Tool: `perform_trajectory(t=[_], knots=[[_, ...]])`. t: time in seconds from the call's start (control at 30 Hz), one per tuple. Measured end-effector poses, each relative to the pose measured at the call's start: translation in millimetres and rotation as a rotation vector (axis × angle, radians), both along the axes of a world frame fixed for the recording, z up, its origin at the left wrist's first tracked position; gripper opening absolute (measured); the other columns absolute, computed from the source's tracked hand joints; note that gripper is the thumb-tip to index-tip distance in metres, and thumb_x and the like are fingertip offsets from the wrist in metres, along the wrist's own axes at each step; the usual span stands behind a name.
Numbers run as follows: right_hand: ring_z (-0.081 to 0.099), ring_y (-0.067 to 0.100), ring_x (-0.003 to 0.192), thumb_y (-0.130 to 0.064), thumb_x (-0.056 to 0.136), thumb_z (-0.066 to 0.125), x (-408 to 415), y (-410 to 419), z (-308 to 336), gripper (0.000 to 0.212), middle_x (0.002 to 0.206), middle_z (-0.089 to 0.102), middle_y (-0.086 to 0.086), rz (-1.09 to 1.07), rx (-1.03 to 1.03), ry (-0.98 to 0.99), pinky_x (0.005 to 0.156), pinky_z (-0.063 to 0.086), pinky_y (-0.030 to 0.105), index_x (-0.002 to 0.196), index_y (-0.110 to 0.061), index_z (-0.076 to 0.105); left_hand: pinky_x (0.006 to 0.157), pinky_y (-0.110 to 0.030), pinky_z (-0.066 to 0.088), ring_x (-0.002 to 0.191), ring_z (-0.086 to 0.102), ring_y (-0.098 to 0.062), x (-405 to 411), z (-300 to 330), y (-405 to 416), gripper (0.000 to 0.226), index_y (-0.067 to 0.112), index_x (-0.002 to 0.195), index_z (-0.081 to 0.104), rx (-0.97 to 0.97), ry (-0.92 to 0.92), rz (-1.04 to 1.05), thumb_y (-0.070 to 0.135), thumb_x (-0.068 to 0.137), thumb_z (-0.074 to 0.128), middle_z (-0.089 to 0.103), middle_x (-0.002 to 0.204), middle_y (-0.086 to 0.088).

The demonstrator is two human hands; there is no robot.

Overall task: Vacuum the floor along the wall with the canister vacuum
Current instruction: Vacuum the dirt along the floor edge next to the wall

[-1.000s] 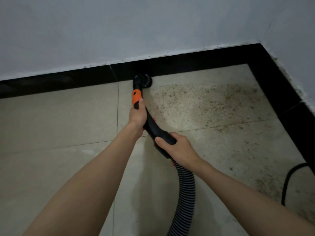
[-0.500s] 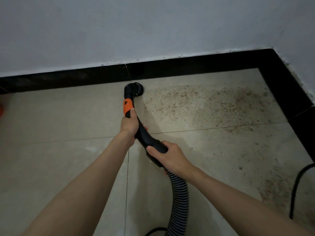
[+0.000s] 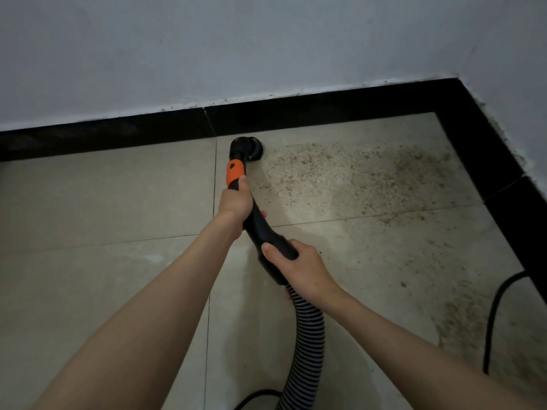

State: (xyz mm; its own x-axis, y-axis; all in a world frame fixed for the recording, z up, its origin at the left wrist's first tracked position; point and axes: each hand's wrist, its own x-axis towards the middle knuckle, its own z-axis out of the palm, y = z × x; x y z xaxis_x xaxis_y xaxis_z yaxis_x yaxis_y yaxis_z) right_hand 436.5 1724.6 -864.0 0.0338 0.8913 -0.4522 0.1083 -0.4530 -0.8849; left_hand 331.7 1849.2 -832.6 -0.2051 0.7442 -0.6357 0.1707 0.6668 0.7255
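The left hand gripped the black vacuum handle just below its orange collar, fingers curled round it. The right hand wrapped the near end of the same handle, thumb on top, where the ribbed hose joined it and ran toward the near edge. The round brush head sat on the tiled floor at the far side, just beside the black baseboard under the grey wall. Brown dirt spread right of the brush. A black cord lay at the right.
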Motion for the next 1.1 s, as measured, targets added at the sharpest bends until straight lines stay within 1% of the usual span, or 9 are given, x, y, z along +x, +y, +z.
perform_trajectory(t=[0.1, 0.3, 0.4, 0.5, 0.67, 0.8, 0.93, 1.03, 1.1], knots=[[0.06, 0.013, 0.048, -0.054, 0.077, 0.068, 8, -5, 0, 0.04, 0.066, 0.063, -0.001, -0.029, -0.01, 0.012, 0.042, 0.049, 0.027, 0.084, -0.015, 0.065, 0.048, -0.027, 0.048, 0.056, 0.061, -0.019, 13, 0, -1, 0.053, 0.007, 0.133, 0.036, 0.002, 0.011, -0.037, 0.048, 0.1, 0.034, 0.054, 0.092, -0.008], [0.059, 0.019, 0.046, -0.051, 0.082, 0.067, 28, -14, 4, 0.04, 0.067, 0.063, 0.004, -0.086, -0.026, 0.02, 0.042, 0.05, 0.029, 0.089, -0.012, 0.065, 0.045, -0.025, 0.048, 0.052, 0.061, -0.018, 41, 1, -4, 0.051, 0.008, 0.13, 0.036, -0.001, 0.028, -0.103, 0.048, 0.099, 0.035, 0.055, 0.085, -0.007], [0.056, 0.013, 0.042, -0.048, 0.085, 0.067, 40, -19, 4, 0.035, 0.066, 0.06, 0.004, -0.12, -0.032, 0.04, 0.04, 0.045, 0.024, 0.087, -0.013, 0.064, 0.043, -0.024, 0.048, 0.05, 0.06, -0.019, 59, 1, -4, 0.051, 0.006, 0.129, 0.037, 0.003, 0.032, -0.139, 0.048, 0.099, 0.035, 0.055, 0.085, -0.008], [0.054, 0.009, 0.04, -0.044, 0.087, 0.067, 52, -22, 3, 0.029, 0.067, 0.059, 0.002, -0.161, -0.03, 0.045, 0.039, 0.044, 0.022, 0.085, -0.016, 0.063, 0.041, -0.024, 0.049, 0.048, 0.058, -0.019, 78, 1, -5, 0.051, 0.005, 0.129, 0.038, 0.013, 0.034, -0.165, 0.046, 0.099, 0.036, 0.054, 0.088, -0.009], [0.053, 0.013, 0.037, -0.042, 0.087, 0.067, 69, -25, 0, 0.028, 0.062, 0.058, 0.001, -0.254, -0.028, 0.069, 0.038, 0.042, 0.022, 0.082, -0.015, 0.063, 0.033, -0.02, 0.044, 0.05, 0.057, -0.02, 107, -1, -4, 0.05, 0.004, 0.129, 0.04, 0.028, 0.035, -0.202, 0.045, 0.099, 0.037, 0.057, 0.107, -0.017], [0.053, 0.013, 0.037, -0.043, 0.086, 0.068, 80, -28, -3, 0.026, 0.059, 0.058, -0.001, -0.315, -0.034, 0.074, 0.038, 0.043, 0.023, 0.08, -0.018, 0.063, 0.032, -0.019, 0.044, 0.052, 0.059, -0.021, 127, -3, -6, 0.05, 0.005, 0.129, 0.038, 0.049, 0.035, -0.253, 0.045, 0.099, 0.037, 0.054, 0.103, -0.013], [0.053, 0.011, 0.038, -0.041, 0.086, 0.068, 87, -31, -6, 0.023, 0.059, 0.06, -0.002, -0.367, -0.032, 0.064, 0.038, 0.042, 0.022, 0.079, -0.02, 0.063, 0.033, -0.02, 0.044, 0.051, 0.059, -0.021, 142, -5, -6, 0.053, 0.004, 0.133, 0.037, 0.041, 0.044, -0.302, 0.045, 0.099, 0.037, 0.057, 0.11, -0.017], [0.052, 0.016, 0.038, -0.041, 0.086, 0.068, 92, -32, -7, 0.023, 0.058, 0.059, -0.002, -0.413, -0.031, 0.065, 0.038, 0.042, 0.024, 0.08, -0.02, 0.063, 0.032, -0.02, 0.044, 0.052, 0.059, -0.022, 153, -5, -7, 0.053, 0.005, 0.135, 0.034, 0.045, 0.035, -0.337, 0.045, 0.099, 0.037, 0.054, 0.103, -0.015], [0.052, 0.019, 0.037, -0.041, 0.086, 0.068, 96, -32, -8, 0.022, 0.058, 0.059, -0.001, -0.433, -0.024, 0.051, 0.038, 0.043, 0.025, 0.08, -0.02, 0.064, 0.033, -0.021, 0.045, 0.054, 0.059, -0.023, 159, -5, -7, 0.052, 0.004, 0.132, 0.036, 0.047, 0.019, -0.351, 0.045, 0.099, 0.037, 0.053, 0.101, -0.014]])
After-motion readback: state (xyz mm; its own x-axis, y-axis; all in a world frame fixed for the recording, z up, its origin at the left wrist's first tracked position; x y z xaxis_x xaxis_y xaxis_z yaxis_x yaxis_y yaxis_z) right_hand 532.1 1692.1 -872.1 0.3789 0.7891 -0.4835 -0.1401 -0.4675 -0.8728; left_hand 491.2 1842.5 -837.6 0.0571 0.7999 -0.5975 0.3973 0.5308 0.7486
